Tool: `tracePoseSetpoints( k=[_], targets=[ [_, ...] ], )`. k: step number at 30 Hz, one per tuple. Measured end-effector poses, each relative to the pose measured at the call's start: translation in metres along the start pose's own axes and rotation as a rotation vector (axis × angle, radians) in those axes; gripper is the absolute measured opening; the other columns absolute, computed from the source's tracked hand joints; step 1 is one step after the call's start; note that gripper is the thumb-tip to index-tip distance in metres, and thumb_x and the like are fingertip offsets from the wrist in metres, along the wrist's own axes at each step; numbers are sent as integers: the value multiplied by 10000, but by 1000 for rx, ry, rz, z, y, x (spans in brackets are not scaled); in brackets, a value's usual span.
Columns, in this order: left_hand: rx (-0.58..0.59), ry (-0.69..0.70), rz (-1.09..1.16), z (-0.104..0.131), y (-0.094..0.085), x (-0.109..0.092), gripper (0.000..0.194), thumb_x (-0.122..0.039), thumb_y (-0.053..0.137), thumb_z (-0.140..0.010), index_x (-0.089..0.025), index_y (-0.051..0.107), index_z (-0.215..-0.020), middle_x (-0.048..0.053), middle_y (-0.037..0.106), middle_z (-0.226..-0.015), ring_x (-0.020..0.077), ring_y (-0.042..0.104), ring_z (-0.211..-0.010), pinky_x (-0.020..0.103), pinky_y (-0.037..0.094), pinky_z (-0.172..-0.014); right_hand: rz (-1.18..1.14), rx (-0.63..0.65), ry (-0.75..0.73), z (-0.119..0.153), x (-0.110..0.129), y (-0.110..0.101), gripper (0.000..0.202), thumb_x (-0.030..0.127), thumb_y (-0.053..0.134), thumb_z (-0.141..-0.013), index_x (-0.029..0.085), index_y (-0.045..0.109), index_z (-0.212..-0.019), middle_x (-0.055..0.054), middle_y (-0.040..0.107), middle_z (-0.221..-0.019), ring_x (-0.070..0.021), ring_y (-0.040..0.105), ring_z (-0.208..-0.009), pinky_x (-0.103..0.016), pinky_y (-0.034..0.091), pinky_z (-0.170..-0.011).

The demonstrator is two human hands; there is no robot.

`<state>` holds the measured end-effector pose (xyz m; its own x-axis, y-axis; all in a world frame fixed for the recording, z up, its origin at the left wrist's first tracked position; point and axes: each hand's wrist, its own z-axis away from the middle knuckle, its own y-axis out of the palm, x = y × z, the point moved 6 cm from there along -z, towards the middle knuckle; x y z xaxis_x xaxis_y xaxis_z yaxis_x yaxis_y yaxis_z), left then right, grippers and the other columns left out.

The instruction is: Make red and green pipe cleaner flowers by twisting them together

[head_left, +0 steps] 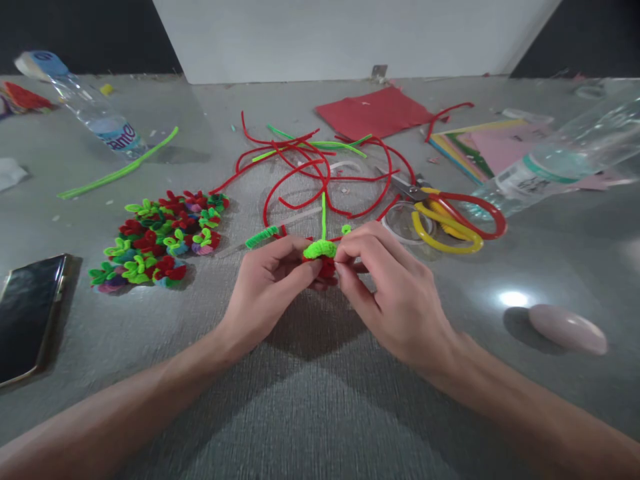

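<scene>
Between my hands is a small red and green pipe-cleaner piece (320,251), its lime-green top coiled and a straight green stem rising from it. My left hand (273,283) pinches its left side between thumb and fingers. On the other side, the thumb and forefinger of my right hand (393,293) are pressed together at the edge of the same piece; some fingertips are hidden behind it. Just beyond lie loose red pipe cleaners (327,177) in a tangle. A green coiled pipe cleaner (262,237) rests near my left fingers.
Left: finished pipe-cleaner pieces (155,240), a phone (33,317), green pipe cleaners (120,175) and a water bottle (90,110). Right: scissors (450,217), a clear tape ring (407,223), another bottle (555,163), coloured paper (500,147) and a pinkish oval object (567,328). Red sheet (373,112) behind.
</scene>
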<state>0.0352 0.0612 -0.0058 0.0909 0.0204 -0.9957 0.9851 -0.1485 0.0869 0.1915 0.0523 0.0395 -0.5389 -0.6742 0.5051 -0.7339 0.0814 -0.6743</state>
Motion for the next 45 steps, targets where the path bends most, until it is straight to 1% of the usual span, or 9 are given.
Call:
tracePoseSetpoints(
  k=[8, 16, 22, 29, 34, 37, 39, 42, 45],
  targets=[
    [-34, 9, -11, -1, 0, -2, 32, -183, 763, -899, -164, 759, -874, 5, 756, -810, 137, 750, -725, 230, 652, -714, -24, -9, -2, 1, 1, -1, 169, 83, 486, -1049, 229, 540, -986, -48, 621, -977, -172, 617, -858, -314, 553, -729],
    [-44, 5, -21, -1, -1, -3, 14, -161, 774, -884, -169, 764, -880, 0, 771, -827, 139, 767, -751, 232, 657, -740, -43, -18, 8, 2, 1, 0, 164, 89, 494, -1057, 225, 550, -983, -49, 614, -977, -171, 610, -868, -311, 554, -731],
    [-53, -2, -40, -1, -1, -2, 35, -158, 782, -871, -171, 751, -862, -2, 754, -785, 141, 748, -722, 236, 646, -713, 4, -15, -44, 2, 4, 0, 176, 85, 530, -1049, 235, 594, -981, -54, 653, -985, -179, 640, -898, -327, 559, -760],
    [-47, -57, 165, -3, -3, 12, 50, -211, 789, -901, -169, 772, -923, 20, 782, -870, 137, 746, -755, 246, 649, -753, 113, -26, -165, 5, 4, -4, 215, 53, 572, -1003, 236, 679, -1037, -67, 704, -1072, -169, 687, -915, -298, 581, -730],
    [-65, -64, 240, -4, -4, 11, 65, -213, 805, -888, -174, 780, -935, 20, 786, -884, 131, 753, -781, 232, 651, -769, 180, -3, -216, 8, 3, -2, 226, 61, 601, -983, 225, 701, -1102, -92, 740, -1142, -193, 724, -953, -330, 598, -763],
    [-81, -44, 207, -3, -6, 8, 96, -250, 814, -892, -175, 786, -945, 20, 790, -886, 136, 757, -771, 245, 658, -776, 137, 2, -215, 9, 4, -1, 249, 68, 610, -981, 234, 704, -1143, -85, 760, -1135, -206, 738, -989, -352, 614, -805],
    [-79, -26, 171, -2, -7, 7, 96, -253, 818, -896, -175, 787, -943, 13, 791, -867, 135, 762, -758, 238, 658, -767, 80, -24, -215, 9, 5, -3, 250, 52, 611, -974, 229, 708, -1122, -78, 770, -1102, -199, 745, -980, -352, 623, -828],
    [-62, -4, 129, -2, -7, 5, 64, -208, 828, -885, -179, 788, -926, -5, 790, -848, 122, 765, -752, 206, 650, -756, 4, -77, -227, 7, 6, -6, 249, 19, 617, -958, 212, 721, -1075, -75, 782, -1058, -185, 752, -952, -342, 632, -842],
    [-44, 8, 123, -2, -6, 4, 47, -169, 814, -891, -190, 794, -928, -23, 790, -842, 103, 762, -748, 177, 641, -753, -40, -99, -241, 5, 6, -7, 248, 9, 615, -954, 200, 736, -1055, -78, 789, -1044, -178, 758, -937, -333, 639, -837]
  ],
)
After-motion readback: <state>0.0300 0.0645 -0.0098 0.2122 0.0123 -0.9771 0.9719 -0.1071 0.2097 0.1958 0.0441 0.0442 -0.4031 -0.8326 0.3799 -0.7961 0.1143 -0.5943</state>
